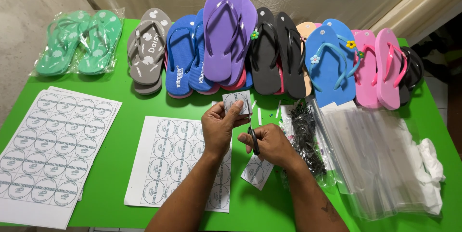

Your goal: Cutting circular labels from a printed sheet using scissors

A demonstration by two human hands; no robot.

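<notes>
My left hand point(219, 126) pinches a small square paper label point(237, 101) with a printed circle, held up over the green table point(122, 164). My right hand point(268, 143) grips black-handled scissors point(251, 133), whose blades point up toward the lower edge of that label. Under my forearms lies a white sheet of round printed labels point(166, 157). A cut-out label piece point(257, 172) rests on the table just below my right wrist.
A stack of label sheets point(53, 145) lies at the left. Several flip-flops, among them purple point(224, 30), black point(276, 51), blue point(329, 63) and pink point(380, 66), line the far edge. Bagged green ones point(79, 42) lie far left. Clear plastic bags point(380, 160) and black ties point(305, 135) sit at right.
</notes>
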